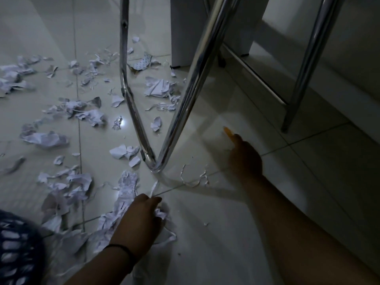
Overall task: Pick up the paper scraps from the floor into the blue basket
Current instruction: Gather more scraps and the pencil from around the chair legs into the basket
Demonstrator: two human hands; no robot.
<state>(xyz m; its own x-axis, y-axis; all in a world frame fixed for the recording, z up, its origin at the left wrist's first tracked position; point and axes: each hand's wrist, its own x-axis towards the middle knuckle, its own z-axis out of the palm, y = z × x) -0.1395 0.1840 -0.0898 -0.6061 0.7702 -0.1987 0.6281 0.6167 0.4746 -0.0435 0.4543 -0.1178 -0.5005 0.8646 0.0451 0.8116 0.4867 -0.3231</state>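
The left hand (141, 219) grasps a bunch of paper scraps (161, 212) on the floor (226, 223). The right hand (244, 159) reaches farther right, one finger extended, holding nothing I can see. More scraps litter the left. The blue basket (16, 247) sits near left; chrome chair legs (152, 161) stand between.

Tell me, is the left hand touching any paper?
Touching. The head view shows the left hand with its fingers curled round a crumpled paper scrap on the floor.
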